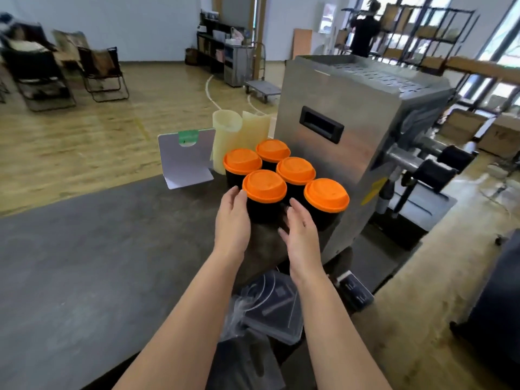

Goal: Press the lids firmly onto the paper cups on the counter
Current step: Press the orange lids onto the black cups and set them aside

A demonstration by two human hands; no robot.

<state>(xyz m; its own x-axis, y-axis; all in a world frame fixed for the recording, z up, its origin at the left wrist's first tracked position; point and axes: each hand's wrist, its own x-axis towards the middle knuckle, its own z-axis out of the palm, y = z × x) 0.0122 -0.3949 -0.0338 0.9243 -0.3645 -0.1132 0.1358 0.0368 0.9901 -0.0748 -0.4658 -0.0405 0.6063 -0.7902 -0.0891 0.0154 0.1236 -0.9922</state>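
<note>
Several black paper cups with orange lids stand clustered on the grey counter (84, 263), beside a steel machine. The nearest cup (264, 211) carries an orange lid (264, 185). My left hand (232, 220) lies along that cup's left side with straight fingers touching it. My right hand (299, 232) is at the cup's right side, fingers relaxed and extended, close to or touching the wall. Other lidded cups stand behind and to the right, such as the right one (326, 197).
A steel machine (351, 130) stands right of the cups. A white card stand (185, 159) and pale plastic containers (228, 142) sit behind them. Clear plastic lids and a bag (270, 308) lie near the counter's front edge. A person stands far back by shelves.
</note>
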